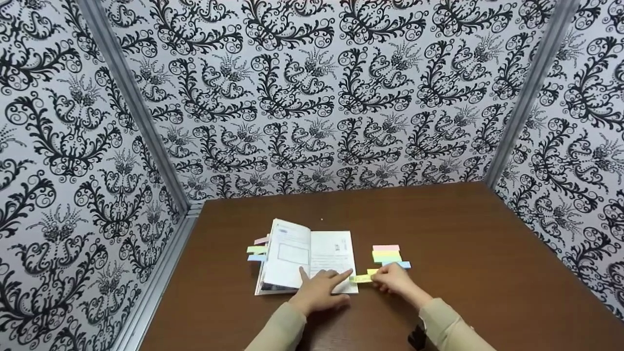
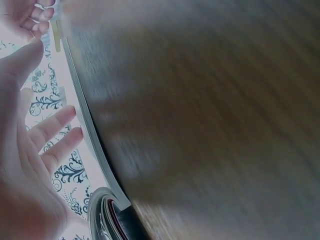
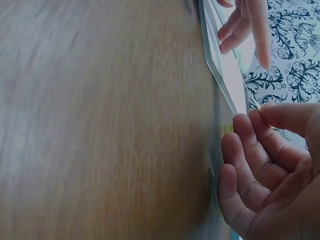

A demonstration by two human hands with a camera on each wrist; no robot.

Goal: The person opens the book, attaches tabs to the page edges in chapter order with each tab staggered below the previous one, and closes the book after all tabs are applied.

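Observation:
An open book lies on the brown table, its left-hand pages slightly raised. My left hand rests with spread fingers on the lower part of the right page, the index finger reaching to the page's edge. Between thumb and index finger, my right hand pinches a yellow sticky tab, whose far end meets the right edge of the page. In the right wrist view the right hand shows its thumb and index tips together, the other fingers curled. Beside it, another yellow strip is partly covered.
Pink, yellow, green and blue sticky tabs lie in a stack to the right of the book. Pink, green and blue tabs stick out from the book's left edge. Patterned wall panels stand behind and beside the table.

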